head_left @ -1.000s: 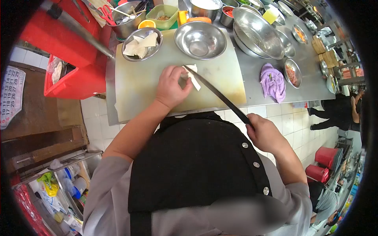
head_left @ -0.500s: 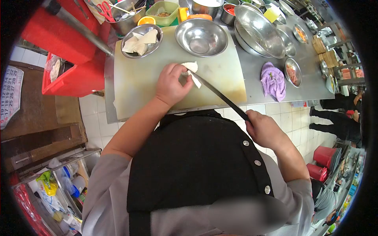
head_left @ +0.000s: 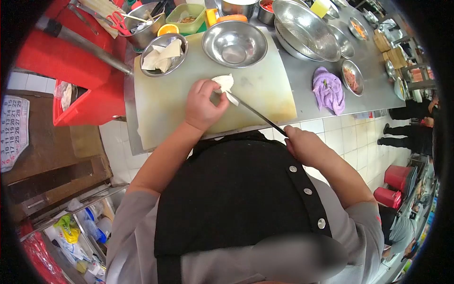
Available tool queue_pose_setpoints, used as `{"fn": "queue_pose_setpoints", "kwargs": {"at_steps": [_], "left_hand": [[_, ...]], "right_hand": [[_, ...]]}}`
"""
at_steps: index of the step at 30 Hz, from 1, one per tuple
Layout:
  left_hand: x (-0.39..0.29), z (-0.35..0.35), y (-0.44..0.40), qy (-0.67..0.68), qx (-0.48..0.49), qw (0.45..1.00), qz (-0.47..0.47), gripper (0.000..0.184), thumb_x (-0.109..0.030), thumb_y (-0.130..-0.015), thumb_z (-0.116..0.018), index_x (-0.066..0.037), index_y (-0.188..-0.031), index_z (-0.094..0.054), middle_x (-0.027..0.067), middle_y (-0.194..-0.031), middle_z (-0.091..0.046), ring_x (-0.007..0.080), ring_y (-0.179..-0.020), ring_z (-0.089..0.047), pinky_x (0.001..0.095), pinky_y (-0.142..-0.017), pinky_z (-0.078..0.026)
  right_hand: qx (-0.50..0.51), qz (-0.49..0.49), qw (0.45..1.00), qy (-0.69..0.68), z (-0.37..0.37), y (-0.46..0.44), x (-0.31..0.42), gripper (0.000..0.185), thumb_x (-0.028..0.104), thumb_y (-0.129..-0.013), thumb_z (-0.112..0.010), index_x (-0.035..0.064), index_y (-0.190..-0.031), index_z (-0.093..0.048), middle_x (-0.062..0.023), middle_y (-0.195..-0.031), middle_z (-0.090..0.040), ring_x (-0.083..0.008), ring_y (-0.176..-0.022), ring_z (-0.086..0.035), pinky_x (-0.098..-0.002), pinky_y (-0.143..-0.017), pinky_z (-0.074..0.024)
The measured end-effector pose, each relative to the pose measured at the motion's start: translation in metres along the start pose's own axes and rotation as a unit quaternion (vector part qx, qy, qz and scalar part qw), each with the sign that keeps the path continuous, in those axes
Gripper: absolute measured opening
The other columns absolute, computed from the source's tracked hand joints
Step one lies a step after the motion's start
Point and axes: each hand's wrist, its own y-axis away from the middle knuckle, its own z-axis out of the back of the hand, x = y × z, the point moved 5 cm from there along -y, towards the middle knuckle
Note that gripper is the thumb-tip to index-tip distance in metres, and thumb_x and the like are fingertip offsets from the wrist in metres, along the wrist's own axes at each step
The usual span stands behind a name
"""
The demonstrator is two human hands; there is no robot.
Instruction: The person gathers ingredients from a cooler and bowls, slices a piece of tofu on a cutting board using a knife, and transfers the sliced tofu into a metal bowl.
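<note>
My left hand (head_left: 204, 105) is closed, with thumb and fingertips pinching a pale white food piece (head_left: 224, 82) on the cutting board (head_left: 165, 111). I cannot tell what food it is. My right hand (head_left: 306, 146) is wrapped round the handle end of a long knife (head_left: 261, 116). The blade slants up to the left, its tip beside the white piece near my left fingertips. Beyond my hands, a steel bowl (head_left: 183, 48) at the board's far left holds larger flat white pieces (head_left: 163, 56). Right of it stands an empty steel bowl (head_left: 235, 45).
A purple cloth (head_left: 328, 92) lies on the steel table (head_left: 305, 106), right of the board. Near it are a bowl of pinkish food (head_left: 352, 78) and a large perforated bowl (head_left: 307, 31). Red scissors (head_left: 118, 22) and a cut orange (head_left: 168, 30) are at the back left.
The view has turned slightly. The knife tip has shifted down, away from the middle of the white piece, and my right hand is a little further left. My left hand still pinches the piece.
</note>
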Motion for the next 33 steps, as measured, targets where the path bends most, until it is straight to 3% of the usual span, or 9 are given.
{"fn": "queue_pose_setpoints", "kwargs": {"at_steps": [10, 17, 29, 33], "left_hand": [[-0.001, -0.001, 0.0, -0.035, 0.033, 0.999, -0.015, 0.026, -0.009, -0.073, -0.072, -0.007, -0.098, -0.065, 0.0136, -0.099, -0.058, 0.0332, -0.093, -0.059, 0.0426, -0.082, -0.051], [-0.005, -0.002, 0.0, -0.05, 0.081, 0.995, -0.008, 0.027, -0.01, -0.076, -0.069, -0.006, -0.102, -0.068, 0.0153, -0.102, -0.057, 0.0324, -0.097, -0.057, 0.0425, -0.086, -0.049], [-0.008, -0.001, 0.0, -0.071, 0.031, 0.996, -0.034, 0.025, -0.01, -0.076, -0.069, -0.007, -0.1, -0.063, 0.0149, -0.108, -0.056, 0.0345, -0.101, -0.055, 0.0458, -0.091, -0.045], [-0.008, -0.003, -0.001, -0.098, 0.06, 0.993, -0.037, 0.027, -0.014, -0.076, -0.068, -0.009, -0.102, -0.067, 0.0117, -0.107, -0.056, 0.0327, -0.102, -0.056, 0.0444, -0.089, -0.045]], "right_hand": [[-0.002, 0.022, 0.999, -0.026, 0.007, -0.003, -0.004, 0.021, 0.017, -0.094, -0.057, 0.003, -0.109, -0.053, -0.0241, -0.097, -0.067, -0.0449, -0.089, -0.066, -0.0535, -0.079, -0.0528], [-0.089, 0.047, 0.994, 0.046, 0.008, 0.001, -0.004, 0.02, 0.016, -0.094, -0.056, 0.0033, -0.109, -0.054, -0.0234, -0.099, -0.066, -0.0437, -0.085, -0.066, -0.0529, -0.076, -0.0535], [-0.125, 0.066, 0.986, 0.085, 0.016, 0.0, -0.006, 0.016, 0.014, -0.092, -0.057, 0.0032, -0.105, -0.056, -0.021, -0.094, -0.064, -0.041, -0.079, -0.067, -0.0505, -0.072, -0.0547], [-0.121, 0.067, 0.986, 0.088, 0.018, 0.0, -0.006, 0.016, 0.014, -0.093, -0.057, 0.0036, -0.104, -0.057, -0.0204, -0.094, -0.064, -0.0405, -0.078, -0.067, -0.05, -0.072, -0.0545]]}}
